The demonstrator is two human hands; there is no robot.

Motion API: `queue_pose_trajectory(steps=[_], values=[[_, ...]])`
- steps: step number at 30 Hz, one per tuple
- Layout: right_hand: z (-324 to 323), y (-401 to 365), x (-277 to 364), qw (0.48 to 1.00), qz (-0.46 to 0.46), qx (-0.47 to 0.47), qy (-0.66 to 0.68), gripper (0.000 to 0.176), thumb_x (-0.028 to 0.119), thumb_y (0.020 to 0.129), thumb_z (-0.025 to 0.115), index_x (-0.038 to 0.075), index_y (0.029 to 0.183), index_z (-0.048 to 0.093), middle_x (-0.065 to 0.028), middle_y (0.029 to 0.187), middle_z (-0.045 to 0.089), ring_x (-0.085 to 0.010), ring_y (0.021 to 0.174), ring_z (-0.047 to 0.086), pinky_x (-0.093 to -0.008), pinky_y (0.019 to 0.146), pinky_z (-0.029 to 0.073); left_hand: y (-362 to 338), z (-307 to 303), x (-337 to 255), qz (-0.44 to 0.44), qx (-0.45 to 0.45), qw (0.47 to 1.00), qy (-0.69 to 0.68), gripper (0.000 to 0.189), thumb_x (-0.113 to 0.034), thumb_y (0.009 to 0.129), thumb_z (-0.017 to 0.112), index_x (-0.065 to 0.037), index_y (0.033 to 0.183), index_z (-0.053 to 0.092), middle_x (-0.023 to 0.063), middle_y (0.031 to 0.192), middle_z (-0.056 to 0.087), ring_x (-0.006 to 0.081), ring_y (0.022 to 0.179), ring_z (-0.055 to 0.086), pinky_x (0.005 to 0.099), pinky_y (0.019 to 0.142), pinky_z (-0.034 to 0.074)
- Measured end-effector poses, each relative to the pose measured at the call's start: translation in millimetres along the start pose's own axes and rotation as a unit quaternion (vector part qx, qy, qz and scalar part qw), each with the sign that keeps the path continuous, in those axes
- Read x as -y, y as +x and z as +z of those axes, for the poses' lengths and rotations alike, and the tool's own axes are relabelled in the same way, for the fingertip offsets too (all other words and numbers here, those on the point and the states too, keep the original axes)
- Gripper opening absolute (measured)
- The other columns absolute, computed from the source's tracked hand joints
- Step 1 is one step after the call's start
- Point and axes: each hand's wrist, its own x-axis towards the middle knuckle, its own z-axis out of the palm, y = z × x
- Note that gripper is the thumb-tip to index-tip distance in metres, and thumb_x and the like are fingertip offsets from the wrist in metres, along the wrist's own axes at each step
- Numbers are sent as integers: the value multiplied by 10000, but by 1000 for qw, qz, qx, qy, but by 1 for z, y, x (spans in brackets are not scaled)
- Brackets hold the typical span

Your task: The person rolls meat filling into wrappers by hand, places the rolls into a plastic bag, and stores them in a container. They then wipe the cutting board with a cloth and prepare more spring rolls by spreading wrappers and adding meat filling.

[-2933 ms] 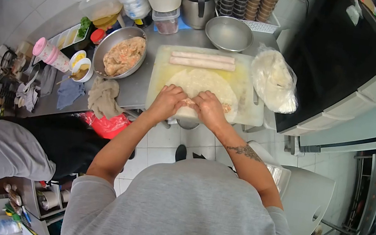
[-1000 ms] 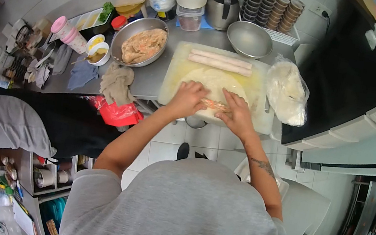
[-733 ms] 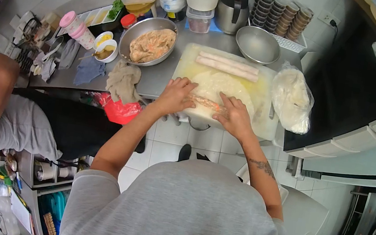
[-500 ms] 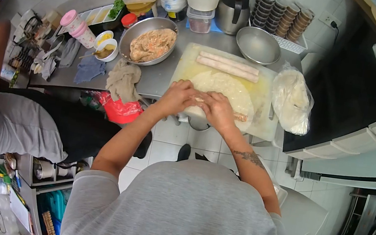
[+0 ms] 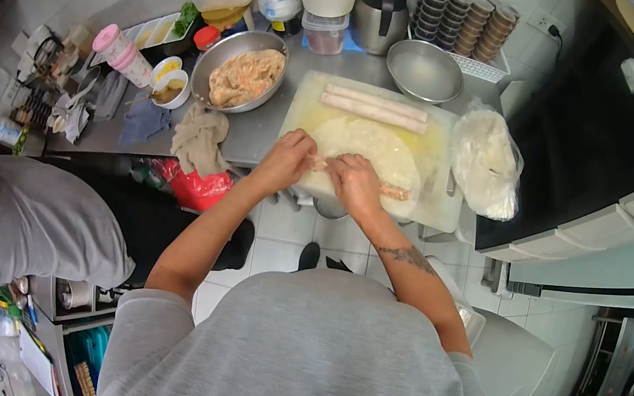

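Our left hand (image 5: 285,161) and right hand (image 5: 353,183) met at the near-left rim of the wrapper (image 5: 372,144). Their fingers were curled and pinched on its edge. The filling (image 5: 395,192) ran left to right along the wrapper's near edge on the board (image 5: 302,112). Its bare end lay just right of our right hand, the nearer one. Two rolls (image 5: 374,108) lay parallel beyond.
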Motion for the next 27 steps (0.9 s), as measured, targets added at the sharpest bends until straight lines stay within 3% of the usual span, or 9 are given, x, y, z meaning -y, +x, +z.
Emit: queue_pose_trajectory(steps=[2, 8, 11, 13, 17, 20, 23, 26, 27], values=[[-5, -3, -1, 1000, 16, -16, -9, 177, 120, 782, 684, 75, 951, 709, -66, 869, 640, -255, 882, 594, -357, 814, 468, -1, -2, -5, -23, -34, 999, -33, 224, -29, 768, 678, -35, 984, 620, 113, 925, 553, 337, 932, 522, 392, 803, 437], [-22, -14, -12, 1000, 24, 9, -1, 209, 126, 762, 696, 91, 969, 706, -58, 877, 642, -255, 882, 595, -362, 819, 475, -7, 9, 11, -8, 120, 992, 39, 472, -145, 782, 714, -58, 1221, 561, 154, 1084, 548, 345, 1033, 518, 389, 900, 428], [-32, -19, -18, 999, 40, 15, 10, 209, 126, 758, 701, 90, 964, 703, -57, 889, 649, -253, 884, 597, -363, 814, 482, -10, 5, 16, -13, 135, 990, 21, 510, -184, 766, 723, -41, 1221, 543, 148, 1092, 542, 353, 1060, 509, 411, 905, 420], [-44, -27, -20, 998, 56, 1, 18, 199, 122, 757, 701, 88, 954, 704, -57, 892, 655, -251, 884, 598, -361, 809, 486, -9, -1, 2, -2, 78, 996, 31, 492, -171, 769, 725, -27, 1205, 549, 146, 1024, 558, 347, 1018, 515, 407, 889, 425], [-72, -38, -32, 993, 101, 48, 49, 415, 150, 724, 756, 92, 1124, 664, -104, 1008, 643, -286, 960, 588, -374, 860, 477, -14, -19, -29, 22, 17, 996, 85, 520, -170, 761, 737, 1, 1209, 537, 155, 1013, 568, 347, 981, 536, 400, 855, 441], [-108, -47, -38, 974, 183, 54, 123, 682, 176, 686, 810, 100, 1313, 554, -153, 1158, 596, -331, 1063, 557, -392, 927, 455, -42, -21, -25, -124, 95, 980, 122, 534, -213, 773, 743, 15, 1206, 530, 178, 1071, 566, 344, 1002, 552, 395, 847, 448], [-121, -53, -46, 980, 153, 49, 119, 596, 176, 716, 788, 87, 1270, 586, -150, 1136, 615, -325, 1047, 570, -391, 922, 458, -66, -4, -26, -387, 250, 888, 8, 450, -270, 817, 725, 9, 1125, 554, 134, 1077, 584, 269, 968, 581, 365, 814, 455], [-104, -43, -40, 986, 115, 34, 116, 484, 184, 744, 765, 73, 1196, 632, -151, 1093, 634, -329, 1017, 583, -392, 896, 471, -92, 49, -26, -487, 69, 801, -343, 336, -311, 858, 692, -33, 1014, 585, 59, 1019, 621, 165, 920, 583, 328, 760, 456], [-94, -41, -36, 988, 112, 31, 99, 451, 186, 751, 759, 68, 1170, 644, -150, 1076, 639, -328, 1006, 587, -391, 883, 476, -92, 58, -27, -478, 56, 787, -385, 321, -316, 860, 689, -49, 1008, 590, 44, 1015, 623, 148, 912, 579, 324, 747, 456]])
